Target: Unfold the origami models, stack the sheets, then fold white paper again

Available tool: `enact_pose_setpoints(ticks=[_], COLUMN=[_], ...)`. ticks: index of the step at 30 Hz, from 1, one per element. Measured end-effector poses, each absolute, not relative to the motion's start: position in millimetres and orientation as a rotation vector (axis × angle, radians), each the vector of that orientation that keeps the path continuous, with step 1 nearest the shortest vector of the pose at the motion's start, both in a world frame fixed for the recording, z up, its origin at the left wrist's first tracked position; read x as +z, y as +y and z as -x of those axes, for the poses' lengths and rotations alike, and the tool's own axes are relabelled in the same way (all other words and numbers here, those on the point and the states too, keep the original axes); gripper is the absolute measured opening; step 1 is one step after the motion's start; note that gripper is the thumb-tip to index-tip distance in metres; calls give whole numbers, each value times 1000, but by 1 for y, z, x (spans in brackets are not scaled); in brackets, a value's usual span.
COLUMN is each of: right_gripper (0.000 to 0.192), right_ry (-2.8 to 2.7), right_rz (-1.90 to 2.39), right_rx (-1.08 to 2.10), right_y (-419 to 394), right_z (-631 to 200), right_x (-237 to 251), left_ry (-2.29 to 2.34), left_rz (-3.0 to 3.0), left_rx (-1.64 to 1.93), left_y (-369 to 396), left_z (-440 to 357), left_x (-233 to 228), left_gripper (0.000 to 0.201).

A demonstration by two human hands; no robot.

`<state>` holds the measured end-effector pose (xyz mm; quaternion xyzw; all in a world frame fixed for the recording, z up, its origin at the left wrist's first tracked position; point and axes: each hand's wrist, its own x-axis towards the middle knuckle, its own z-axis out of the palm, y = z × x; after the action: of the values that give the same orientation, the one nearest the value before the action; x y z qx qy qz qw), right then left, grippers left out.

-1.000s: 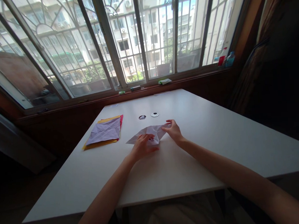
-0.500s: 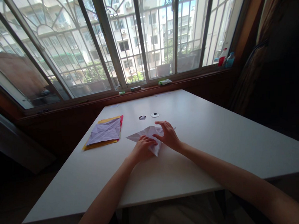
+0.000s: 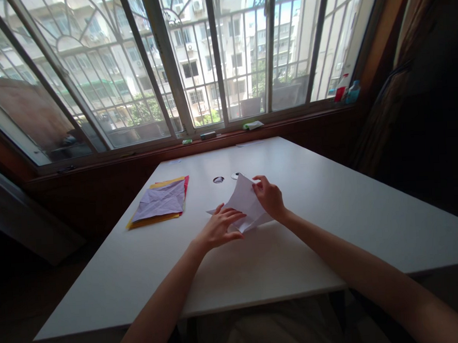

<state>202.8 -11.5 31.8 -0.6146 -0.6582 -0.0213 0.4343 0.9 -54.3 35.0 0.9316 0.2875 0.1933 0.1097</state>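
Note:
A pale lilac, creased sheet of paper [image 3: 243,200] is partly lifted off the white table [image 3: 332,211]. My right hand [image 3: 270,198] grips its right side and holds the flap upright and tilted. My left hand [image 3: 217,228] rests with fingers spread on the lower left part of the sheet, near the fold, pinning it to the table.
A stack of coloured paper sheets [image 3: 160,202], lilac on top with yellow and red beneath, lies at the left. Two small round objects [image 3: 218,180] sit behind the paper. The windowsill holds a green cloth [image 3: 252,124] and bottles [image 3: 342,88] at right. Dark curtain at right.
The paper lay nearly flat under both hands. My right hand has since lifted its right flap up and toward the middle, while my left hand stayed pressing the left part.

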Motion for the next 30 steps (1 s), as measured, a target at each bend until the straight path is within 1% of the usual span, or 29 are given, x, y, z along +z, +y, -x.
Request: enact_pose_setpoints(ticks=[3,7,9,12,14,16,21,26,30], right_gripper=[23,20,22,34,33,28,34,22,19], right_ry=[-1617,-1640,-1679,-1792,-1883,-1990,-2338,-2429,-2436], right_rz=[1644,1804,1857,1877,1851,1820,1722,1705,1734], right_rx=[-32,72,77,-132,-314,-405,-300,-235,-225], right_y=[-5,4,5,4,0,-4,-16,-23,-31], right_z=[-209,-216,-218,-217,-215,-212,-203,-196,-190], right_x=[30,23,20,17,17,19,21,21,25], left_ry=[835,865,926,1077,1179,1258,1445,1639,1852], left_rz=[-2732,-2711,-2710,-2730,-2750,-2771,-2812,-2789,-2729], left_rx=[562,567,574,597,606,584,481,257,127], left_y=[-52,-49,-49,-49,-50,-50,-51,-53,-51], left_z=[3,3,1,-4,-5,-6,-8,-9,-10], left_x=[31,24,23,22,21,20,23,30,26], left_gripper=[49,52,52,53,53,52,47,44,35])
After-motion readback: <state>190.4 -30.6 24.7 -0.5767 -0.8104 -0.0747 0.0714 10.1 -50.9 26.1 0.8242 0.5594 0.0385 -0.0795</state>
